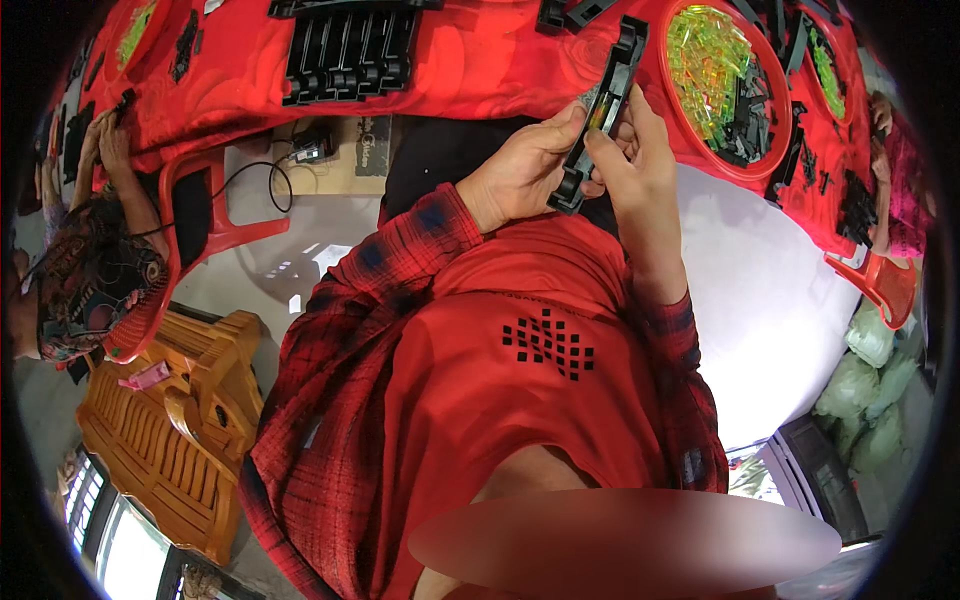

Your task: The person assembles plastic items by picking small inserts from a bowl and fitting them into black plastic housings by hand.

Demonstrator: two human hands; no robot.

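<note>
A black plastic spirit level body (617, 80) is held at a slant above my lap, just in front of the table edge. My left hand (525, 168) grips its left side, fingers curled behind it. My right hand (645, 165) is closed around the other side, its thumb pressed on the level near a small yellow-green piece (597, 112) in the middle. My right fingertips are partly hidden behind the body. To the right of my hands stands a red basin (785, 135) holding yellow-green level vials (705, 60) and small black plastic pieces (748, 125).
Several black level bodies (350, 55) lie side by side on the red tablecloth (480, 75). At the left, a co-worker's hands (108, 142) are at the table near a red chair (230, 235); another person's arm (880, 185) shows at the right. Behind is a wooden bench (165, 440).
</note>
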